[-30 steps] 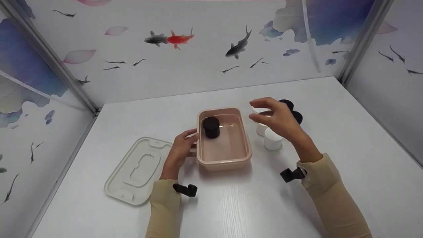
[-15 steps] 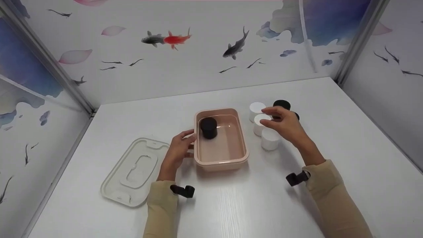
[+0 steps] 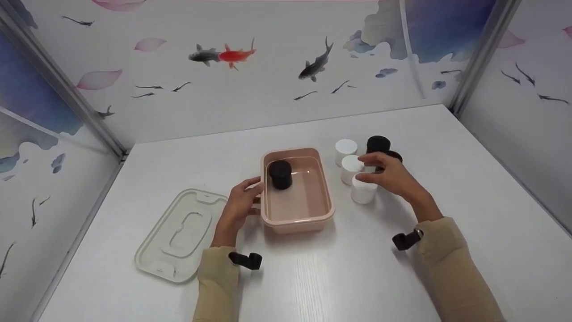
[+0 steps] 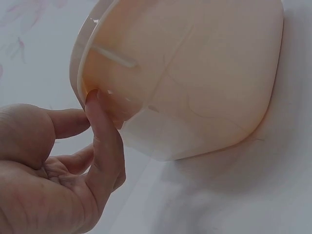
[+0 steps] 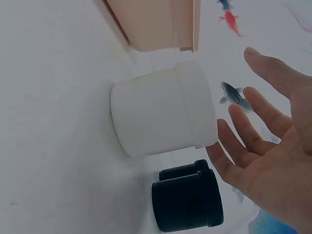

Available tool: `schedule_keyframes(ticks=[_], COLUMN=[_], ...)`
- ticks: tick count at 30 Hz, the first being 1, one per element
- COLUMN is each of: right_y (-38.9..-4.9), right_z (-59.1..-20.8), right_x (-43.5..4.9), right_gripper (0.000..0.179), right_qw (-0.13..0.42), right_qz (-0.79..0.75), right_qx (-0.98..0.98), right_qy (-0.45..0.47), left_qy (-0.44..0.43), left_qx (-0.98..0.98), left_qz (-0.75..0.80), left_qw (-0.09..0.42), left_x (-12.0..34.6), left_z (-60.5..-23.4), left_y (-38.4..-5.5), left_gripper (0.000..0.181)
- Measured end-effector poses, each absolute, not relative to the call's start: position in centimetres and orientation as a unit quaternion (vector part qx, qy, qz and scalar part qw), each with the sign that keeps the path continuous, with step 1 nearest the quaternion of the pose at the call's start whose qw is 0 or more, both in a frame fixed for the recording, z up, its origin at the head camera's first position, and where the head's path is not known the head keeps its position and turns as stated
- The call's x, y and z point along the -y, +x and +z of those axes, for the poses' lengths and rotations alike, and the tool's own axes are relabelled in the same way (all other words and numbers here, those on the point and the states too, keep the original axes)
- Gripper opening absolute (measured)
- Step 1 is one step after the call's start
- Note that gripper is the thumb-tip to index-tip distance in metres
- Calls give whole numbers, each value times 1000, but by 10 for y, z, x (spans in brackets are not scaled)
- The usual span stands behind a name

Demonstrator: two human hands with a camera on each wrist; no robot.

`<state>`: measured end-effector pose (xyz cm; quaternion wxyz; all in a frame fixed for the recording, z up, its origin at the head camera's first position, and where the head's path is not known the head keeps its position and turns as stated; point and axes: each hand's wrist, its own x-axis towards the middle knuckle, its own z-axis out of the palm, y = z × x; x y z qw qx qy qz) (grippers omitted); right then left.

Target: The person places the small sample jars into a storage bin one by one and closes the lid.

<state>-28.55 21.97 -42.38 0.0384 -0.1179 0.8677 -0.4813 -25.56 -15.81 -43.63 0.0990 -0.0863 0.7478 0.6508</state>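
My left hand (image 3: 239, 205) holds the rim of a pink plastic food box (image 3: 295, 221) at its left side; the left wrist view shows thumb and a finger at the rim. Inside the box a black lidded jar (image 3: 280, 174) stands near the far left corner. My right hand (image 3: 395, 179), fingers spread and nothing between them, hovers over the jars to the right. Of the white lidded jars, one is nearest me (image 3: 363, 190), one in the middle (image 3: 351, 170) and one farthest back (image 3: 346, 152). Two black jars (image 5: 187, 200) stand beside them, one partly behind my hand.
A pale box lid (image 3: 152, 255) lies flat on the white table (image 3: 290, 277), left of the box and partly behind my left forearm. Printed panels (image 3: 268, 103) wall the table at the back and both sides.
My right hand has moved right, toward me and down beside the white jars, uncovering the white and black jars behind it. My left hand keeps its place at the box.
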Motion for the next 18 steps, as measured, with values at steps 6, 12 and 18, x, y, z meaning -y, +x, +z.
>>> schedule_keyframes(ticks=[6, 12, 18], right_y=[-289, -291, -291], right_z=[-426, -424, -424], right_x=[-223, -234, -246], right_gripper=[76, 73, 75], right_qw=[51, 42, 28], right_qz=[-447, -464, -478], right_qx=[-885, -879, -875], right_qy=[-117, -96, -72], left_qy=[-88, -85, -90], left_qx=[-743, -737, -740], left_qz=[657, 665, 661], left_qw=[93, 89, 89], left_x=[158, 157, 157], left_z=[-438, -439, -439], left_y=[-257, -257, -257], left_gripper=[44, 45, 45])
